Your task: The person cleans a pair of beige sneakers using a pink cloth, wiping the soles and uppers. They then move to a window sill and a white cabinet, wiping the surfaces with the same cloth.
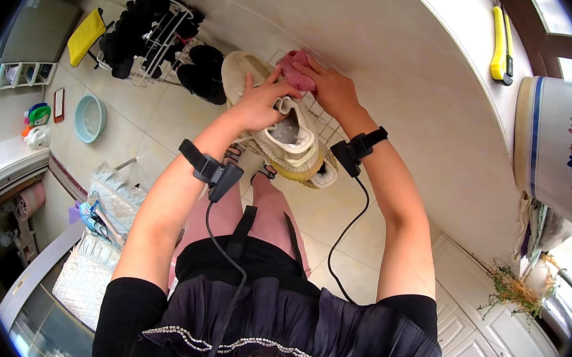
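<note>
Cream knitted sneakers (pixel 241 78) sit on a white wire rack (pixel 322 125) before me. One has its pale lined opening facing up; another opening shows lower right. My right hand (pixel 333 90) grips a crumpled pink cloth (pixel 299 69) beside the shoes, close to the wall. Across the upper shoe lies my left hand (pixel 262 104), fingers spread, with fingertips reaching the cloth's left edge. Its thumb is near the shoe's collar. Whether these fingers pinch the cloth or only touch it is unclear. Both wrists carry black straps with small cabled devices.
Black shoes (pixel 203 75) stand left of the sneakers, beside a white rack (pixel 157 37) holding black items. A teal basin (pixel 90 118) is on the tiled floor. At right, a ledge bears a yellow utility knife (pixel 500 44) and a floral ceramic pot (pixel 557 148).
</note>
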Available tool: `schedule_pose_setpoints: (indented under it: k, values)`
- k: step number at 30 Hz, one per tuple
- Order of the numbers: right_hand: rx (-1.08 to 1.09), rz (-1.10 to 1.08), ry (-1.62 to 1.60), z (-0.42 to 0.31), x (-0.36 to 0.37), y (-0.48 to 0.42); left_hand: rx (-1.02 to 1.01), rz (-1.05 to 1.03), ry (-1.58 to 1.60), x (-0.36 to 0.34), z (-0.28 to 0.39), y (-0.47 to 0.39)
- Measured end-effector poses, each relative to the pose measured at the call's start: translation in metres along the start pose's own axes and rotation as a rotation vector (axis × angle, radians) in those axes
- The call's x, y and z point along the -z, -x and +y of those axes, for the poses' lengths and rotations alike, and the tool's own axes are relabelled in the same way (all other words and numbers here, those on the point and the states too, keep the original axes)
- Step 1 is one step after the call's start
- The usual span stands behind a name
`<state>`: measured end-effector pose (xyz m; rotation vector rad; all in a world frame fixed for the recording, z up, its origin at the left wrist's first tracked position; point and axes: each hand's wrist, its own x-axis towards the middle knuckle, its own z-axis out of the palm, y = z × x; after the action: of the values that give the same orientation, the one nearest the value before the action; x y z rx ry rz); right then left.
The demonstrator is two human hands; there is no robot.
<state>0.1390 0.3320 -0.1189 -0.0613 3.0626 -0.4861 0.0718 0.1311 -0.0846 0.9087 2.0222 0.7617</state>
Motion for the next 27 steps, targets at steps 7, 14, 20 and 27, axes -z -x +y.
schedule_pose_setpoints:
  k: [7, 14, 20, 27]
  values:
    - [-0.119, 0.03, 0.4, 0.025, -0.007, 0.098, -0.043, 0.059, 0.054, -0.007, -0.006, -0.002]
    - [-0.594, -0.394, 0.092, 0.055, -0.008, 0.234, -0.049, 0.109, 0.056, -0.008, -0.004, 0.0]
    - [-0.933, -0.014, -0.352, 0.04, -0.008, 0.278, 0.011, 0.233, 0.151, 0.004, 0.036, 0.001]
    - [-0.855, 0.191, -0.434, 0.005, 0.034, 0.228, -0.107, 0.363, 0.036, -0.019, 0.063, -0.031]
